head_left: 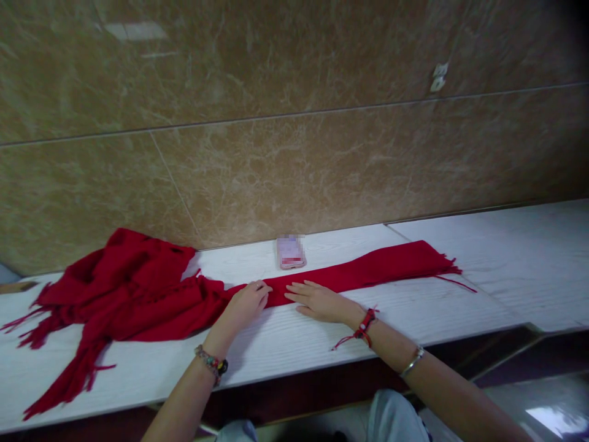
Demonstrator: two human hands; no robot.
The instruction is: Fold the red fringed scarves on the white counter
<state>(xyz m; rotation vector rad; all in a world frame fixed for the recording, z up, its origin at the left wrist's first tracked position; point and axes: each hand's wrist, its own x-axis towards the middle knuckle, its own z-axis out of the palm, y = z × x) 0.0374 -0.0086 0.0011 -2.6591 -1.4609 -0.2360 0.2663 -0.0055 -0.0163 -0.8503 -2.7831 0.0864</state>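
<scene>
A red fringed scarf (340, 277) lies along a white wood-grain bench top. Its right part is a flat, folded strip ending in tassels; the left part is a loose, crumpled heap with fringes spreading toward the bench's front edge. My left hand (247, 302) is closed on the strip where it meets the heap, fingers bent together over the fabric; the fingertips are partly hidden. Just to its right, my right hand (317, 301) rests palm down with outstretched fingers on the strip's near edge.
Behind the scarf, a phone (291, 253) lies on the bench top (515, 264) close to the brown marbled wall (285, 178). White fittings (438, 77) are fixed on the wall. At the far left is a brown object (17, 286). The bench's front edge runs below my forearms.
</scene>
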